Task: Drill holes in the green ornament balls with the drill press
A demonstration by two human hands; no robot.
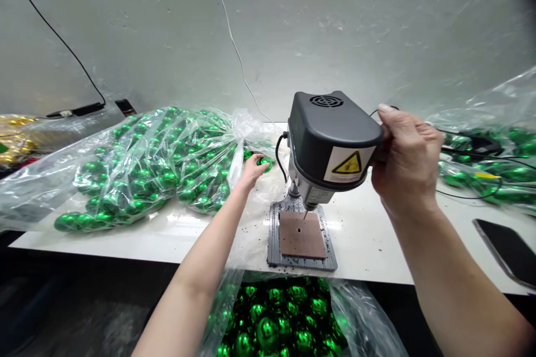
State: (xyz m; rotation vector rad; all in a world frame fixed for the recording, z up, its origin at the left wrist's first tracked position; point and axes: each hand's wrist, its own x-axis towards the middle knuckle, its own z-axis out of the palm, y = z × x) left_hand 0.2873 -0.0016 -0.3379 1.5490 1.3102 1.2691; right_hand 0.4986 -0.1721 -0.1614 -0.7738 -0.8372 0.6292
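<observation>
My left hand [253, 167] is closed on a shiny green ball [264, 164], at the mouth of a clear bag of green balls [205, 162]. My right hand [404, 150] is up at the right side of the black drill press head [335, 134], its fingers wrapped round something hidden behind the palm. Below the head, the thin drill bit [305, 215] points down at a brown square board [302, 234] with a small hole. That board lies on the grey metal base [273, 256], with dark shavings around it.
An open bag of green balls [276, 318] is below the table's front edge. A phone [508, 251] lies at the right, in front of more bagged green balls [498, 173] and black cables. Gold balls [14, 136] are at the far left. A grey wall [167, 28] stands behind.
</observation>
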